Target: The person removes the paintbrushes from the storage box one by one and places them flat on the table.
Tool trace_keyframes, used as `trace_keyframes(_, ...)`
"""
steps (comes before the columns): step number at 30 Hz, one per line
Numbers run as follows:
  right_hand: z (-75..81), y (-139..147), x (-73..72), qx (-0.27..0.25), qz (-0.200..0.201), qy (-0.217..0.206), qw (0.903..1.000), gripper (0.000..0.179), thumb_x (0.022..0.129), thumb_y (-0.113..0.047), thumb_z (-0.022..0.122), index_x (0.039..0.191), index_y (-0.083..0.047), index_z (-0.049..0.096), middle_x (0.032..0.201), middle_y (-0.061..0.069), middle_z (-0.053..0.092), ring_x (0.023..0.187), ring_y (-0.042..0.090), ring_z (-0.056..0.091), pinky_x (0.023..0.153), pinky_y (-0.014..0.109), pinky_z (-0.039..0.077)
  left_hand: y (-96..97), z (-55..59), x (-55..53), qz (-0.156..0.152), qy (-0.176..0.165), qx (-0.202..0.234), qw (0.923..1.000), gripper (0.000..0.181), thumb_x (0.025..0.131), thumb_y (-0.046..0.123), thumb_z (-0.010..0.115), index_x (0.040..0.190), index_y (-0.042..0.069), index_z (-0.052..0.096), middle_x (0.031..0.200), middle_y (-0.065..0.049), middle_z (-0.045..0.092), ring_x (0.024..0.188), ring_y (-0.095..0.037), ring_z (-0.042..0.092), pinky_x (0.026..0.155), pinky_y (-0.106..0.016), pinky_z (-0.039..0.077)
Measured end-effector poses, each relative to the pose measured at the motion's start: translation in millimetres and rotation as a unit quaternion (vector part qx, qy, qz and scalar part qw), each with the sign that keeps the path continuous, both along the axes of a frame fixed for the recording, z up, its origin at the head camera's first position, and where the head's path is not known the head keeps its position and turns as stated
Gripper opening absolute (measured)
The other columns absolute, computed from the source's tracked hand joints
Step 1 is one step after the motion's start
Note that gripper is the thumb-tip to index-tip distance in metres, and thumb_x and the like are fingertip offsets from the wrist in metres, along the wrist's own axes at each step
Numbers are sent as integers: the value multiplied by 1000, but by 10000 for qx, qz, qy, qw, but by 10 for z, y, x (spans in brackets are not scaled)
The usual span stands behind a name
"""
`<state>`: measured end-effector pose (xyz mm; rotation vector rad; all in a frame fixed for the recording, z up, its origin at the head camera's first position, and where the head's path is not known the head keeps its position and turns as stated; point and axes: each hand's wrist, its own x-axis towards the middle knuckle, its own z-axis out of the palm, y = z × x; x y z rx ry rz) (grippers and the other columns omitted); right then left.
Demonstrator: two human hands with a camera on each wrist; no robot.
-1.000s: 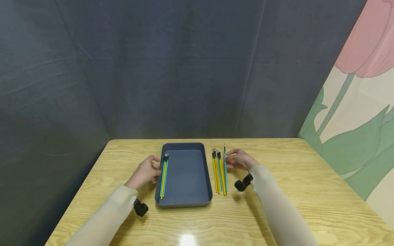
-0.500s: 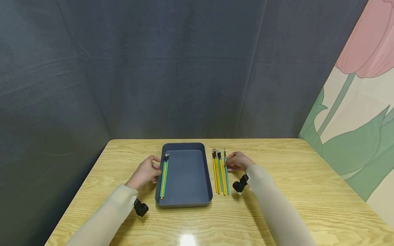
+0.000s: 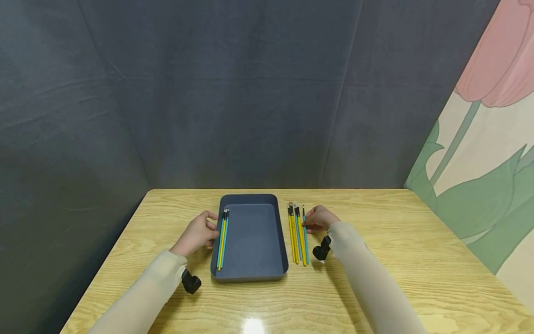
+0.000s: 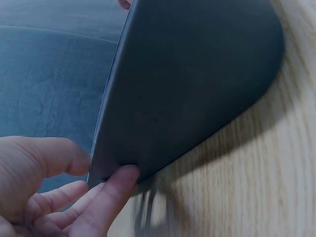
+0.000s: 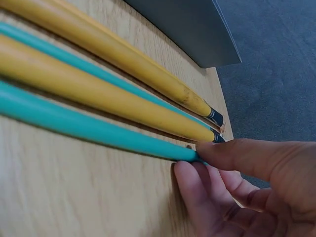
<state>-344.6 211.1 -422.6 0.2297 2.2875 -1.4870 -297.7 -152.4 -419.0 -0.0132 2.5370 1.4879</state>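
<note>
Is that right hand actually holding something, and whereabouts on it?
Yes: the right hand pinches a teal paintbrush between thumb and fingers, on its handle, toward the bristle end.

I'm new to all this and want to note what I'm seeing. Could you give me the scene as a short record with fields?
Surface: wooden table
Container: dark gray tray
Inside tray: thin turquoise and yellow brushes along its left side
Beside tray: yellow and turquoise brushes, to its right
Left hand: touches the tray's left wall
Right hand: pinches the rightmost turquoise brush
</note>
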Motion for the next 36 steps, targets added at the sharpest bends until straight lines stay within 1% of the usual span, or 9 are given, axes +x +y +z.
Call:
trace_keyframes(9,1,12,5,-26,2,43,10000,10,88,6,61,95,4,54,78,8,60,55,9,59,57,23,56,2,9,13,-11,-27,57,10000,49,81,-9,60,128,-3,46,97,-16,52,72,-22,59,56,-30,55)
trace_keyframes(15,9,29,9,-80,33,-15,10000,18,89,5,59,105,10,53,81,9,61,57,9,61,60,23,57,-1,8,18,3,-68,32,10000,48,82,-8,60,128,-1,46,98,-16,52,73,-21,59,56,-30,55)
trace_keyframes(18,17,39,14,-109,34,-33,9999,20,90,5,59,108,12,53,82,9,63,58,9,61,61,24,57,3,15,17,15,-79,33,10000,48,82,-8,60,128,-1,46,98,-16,52,72,-21,59,56,-30,55)
trace_keyframes(20,27,48,21,-117,43,-33,9999,18,90,4,58,106,10,55,82,9,63,58,9,61,61,24,58,4,18,16,-16,-67,29,10000,48,83,-8,59,128,-1,46,98,-16,52,73,-21,59,56,-30,55)
trace_keyframes(24,53,74,27,-190,46,-26,9998,5,91,4,58,96,4,58,82,10,65,58,9,62,62,24,58,0,23,18,-17,-55,57,10000,49,82,-8,59,128,-2,46,98,-16,52,72,-21,59,56,-31,55)
trace_keyframes(26,67,88,20,-250,28,-23,9997,4,91,4,58,93,1,57,84,10,64,59,9,62,63,24,58,-3,21,19,-34,-43,51,10000,49,82,-9,59,129,-2,45,97,-16,51,72,-21,58,56,-31,55)
trace_keyframes(29,93,103,1,-301,52,5,9995,9,91,2,58,99,3,54,89,10,62,60,9,62,63,23,57,-3,21,22,-20,-64,52,10000,49,82,-8,60,129,-2,45,98,-16,52,72,-21,58,55,-30,55)
trace_keyframes(33,141,100,-27,-403,46,-8,9992,27,93,-1,58,116,8,47,95,11,58,61,8,62,63,21,56,0,20,21,-10,-71,53,10000,49,83,-8,60,129,-2,45,98,-16,52,72,-22,59,55,-30,55)
trace_keyframes(36,199,67,-24,-528,24,-29,9986,35,93,-2,57,123,9,43,100,13,57,64,8,63,65,21,57,-2,19,19,-24,-59,59,10000,48,83,-8,59,129,-2,45,99,-17,52,72,-22,59,56,-30,55)
